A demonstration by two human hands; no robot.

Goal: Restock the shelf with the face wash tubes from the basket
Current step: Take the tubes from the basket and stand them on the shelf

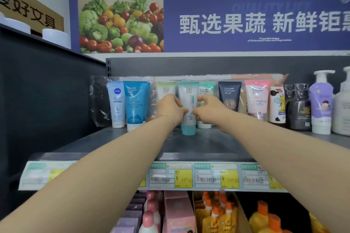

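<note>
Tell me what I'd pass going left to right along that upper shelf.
In order: white tube, blue tube, teal tube pinched between left hand and right hand, navy tube, pink tube, small white bottle, black bottle, purple pump bottle, white pump bottle.

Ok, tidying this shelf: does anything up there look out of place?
Crumpled clear plastic wrap sits loose at the row's left end, beside the Nivea tube. The teal-capped tube, gripped by left hand and right hand, stands forward of the row.
</note>
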